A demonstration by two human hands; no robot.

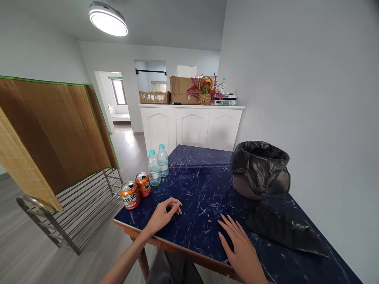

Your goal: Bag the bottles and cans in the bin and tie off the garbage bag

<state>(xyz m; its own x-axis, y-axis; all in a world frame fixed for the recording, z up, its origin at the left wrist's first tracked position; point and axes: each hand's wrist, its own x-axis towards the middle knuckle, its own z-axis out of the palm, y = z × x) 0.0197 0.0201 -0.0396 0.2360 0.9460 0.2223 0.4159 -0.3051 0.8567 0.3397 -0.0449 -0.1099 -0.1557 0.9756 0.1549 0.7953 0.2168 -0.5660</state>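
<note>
Head view, looking down the length of a dark blue marbled worktop set against a white wall.

Left hand rested near the worktop's near-left corner, fingers curled under, knuckles up, loosely bunched, grasping nothing. Right hand lay flat, palm down, fingers spread and pointing away from the person, its grip released and empty.

Just ahead and to the left of the left hand: two orange drink cans, upright, near the worktop's left edge, pull tabs apparently lifted. Beyond the cans, two small water bottles with teal caps, upright, touching or nearly so.

Just to the right of the right hand's fingertips, close but apart: a loose black bin bag, lying flat and crumpled. Further ahead of that hand, a round bin lined with a black bag, mouth open, standing by the wall.

Judgement on handling: the cans looked opened, so any lift should be upright, gripped round the middle, with no tilt until over the lined bin. They sat close to the edge; a sideways nudge could tip one off. The flat bag would slide on this glossy surface, so pinching an edge would serve better than pressing.

Background: white cabinets with cardboard boxes and a flower basket; a bamboo mat draped over a metal rack to the left.
</note>
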